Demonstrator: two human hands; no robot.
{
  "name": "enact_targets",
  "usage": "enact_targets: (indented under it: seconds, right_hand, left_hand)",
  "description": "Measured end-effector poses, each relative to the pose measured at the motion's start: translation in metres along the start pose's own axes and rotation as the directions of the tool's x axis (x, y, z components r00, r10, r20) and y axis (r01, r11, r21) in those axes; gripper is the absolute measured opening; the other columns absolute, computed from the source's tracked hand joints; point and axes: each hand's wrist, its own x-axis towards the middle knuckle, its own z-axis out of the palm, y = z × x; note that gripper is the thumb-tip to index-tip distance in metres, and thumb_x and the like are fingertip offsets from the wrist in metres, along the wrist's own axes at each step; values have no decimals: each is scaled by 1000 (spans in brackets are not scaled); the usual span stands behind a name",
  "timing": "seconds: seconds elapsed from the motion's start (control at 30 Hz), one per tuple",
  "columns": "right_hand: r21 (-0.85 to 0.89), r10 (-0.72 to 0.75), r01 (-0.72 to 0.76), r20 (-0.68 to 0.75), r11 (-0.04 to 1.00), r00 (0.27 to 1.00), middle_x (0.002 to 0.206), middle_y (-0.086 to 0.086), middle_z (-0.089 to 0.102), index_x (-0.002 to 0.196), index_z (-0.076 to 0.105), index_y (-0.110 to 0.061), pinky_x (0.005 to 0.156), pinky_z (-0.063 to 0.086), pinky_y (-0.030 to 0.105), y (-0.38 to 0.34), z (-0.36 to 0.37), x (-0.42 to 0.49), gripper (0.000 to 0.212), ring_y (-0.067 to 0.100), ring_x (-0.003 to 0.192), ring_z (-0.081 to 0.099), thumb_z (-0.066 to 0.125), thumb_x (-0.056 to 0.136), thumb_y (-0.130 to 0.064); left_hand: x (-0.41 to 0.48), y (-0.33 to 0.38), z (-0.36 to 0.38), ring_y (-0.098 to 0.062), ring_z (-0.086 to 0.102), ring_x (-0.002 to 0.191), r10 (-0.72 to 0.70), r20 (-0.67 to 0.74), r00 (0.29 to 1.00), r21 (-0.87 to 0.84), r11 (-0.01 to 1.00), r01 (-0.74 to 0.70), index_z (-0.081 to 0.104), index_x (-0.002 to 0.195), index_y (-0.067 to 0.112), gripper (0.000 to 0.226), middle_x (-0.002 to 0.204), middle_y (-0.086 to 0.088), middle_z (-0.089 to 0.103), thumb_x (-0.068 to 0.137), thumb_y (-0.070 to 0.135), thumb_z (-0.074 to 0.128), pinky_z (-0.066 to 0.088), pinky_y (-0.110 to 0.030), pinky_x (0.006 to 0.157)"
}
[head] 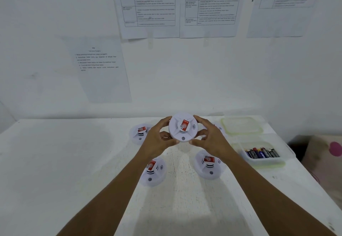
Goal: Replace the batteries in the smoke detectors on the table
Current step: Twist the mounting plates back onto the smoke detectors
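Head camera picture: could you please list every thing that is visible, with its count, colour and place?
table: one, white, against the wall.
held smoke detector: one, white with red label, lifted above the table.
smoke detectors on the table: three, white with red labels, far left, near left, near right.
hidden smoke detector: one, white, mostly covered, far right.
box: one, clear plastic, table's right side.
batteries: several, black, red, blue, inside the box.
lid: one, clear with greenish rim, behind the box.
paper sheets: four, white, printed, on the wall.
left hand: grips the held smoke detector's left edge.
right hand: grips its right edge.
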Motion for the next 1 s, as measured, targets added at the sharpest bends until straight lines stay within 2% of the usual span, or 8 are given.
enact_targets:
  seconds: [0.07,0.2,0.37,0.5,0.63,0.7,0.8,1.0]
  right_hand:
    - [-1,-8,8,2,1000,1000,135,-6,51,140,43,-30,76,58,28,0,0,1,81,12,94,67,84,72,-11]
    - [-20,-26,27,6,999,1000,136,-7,48,140,44,-28,73,58,30,4,-1,4,81,16,94,68,84,71,-11]
    - [-225,-6,23,74,974,997,126,-13,52,141,43,-24,71,52,17,20,1,14,82,6,90,66,85,71,-24]
    - [-417,65,23,197,909,978,120,-11,64,132,51,-21,87,52,27,37,9,25,74,12,102,64,84,67,-37]
    - [-426,81,5,183,905,980,116,-5,68,125,57,-17,86,50,26,40,14,40,67,12,98,63,84,66,-33]
    - [-440,89,5,193,898,977,111,-4,69,118,60,-16,82,49,24,40,15,49,57,11,93,62,85,67,-28]
    - [-467,108,-1,203,884,973,108,1,69,113,62,-13,83,52,30,44,18,58,51,16,92,63,84,69,-25]
    - [-505,146,-21,208,863,967,113,3,67,116,60,-13,89,52,37,47,25,74,49,21,97,63,80,74,-25]
  left_hand:
    - [1,-2,0,-21,66,108,-1,2,1000,1,1000,1,49,129,37,70,126,11,60,74,11,83,57,-24,86]
    - [5,-5,0,-19,68,103,-5,4,1000,9,1000,5,49,129,33,69,124,12,61,74,9,83,56,-20,81]
    - [13,-21,-1,-19,71,91,-47,47,998,134,990,41,49,134,26,72,126,5,57,73,10,84,58,-23,76]
    - [22,-35,0,-13,65,95,-80,122,989,376,926,28,54,131,22,68,121,4,61,72,21,86,56,-18,75]
    - [34,-48,2,-10,62,96,-106,153,983,457,889,25,59,121,17,53,106,10,64,75,21,83,53,-23,85]
    - [41,-53,2,-13,61,97,-130,140,982,482,875,47,59,119,14,51,107,5,65,74,20,83,52,-25,87]
    - [50,-62,4,-21,57,101,-128,122,984,526,849,45,61,117,12,51,112,-5,65,72,20,84,50,-38,91]
    - [58,-71,4,-23,54,100,-135,113,984,576,816,46,63,114,10,44,108,-8,64,75,19,81,49,-38,89]
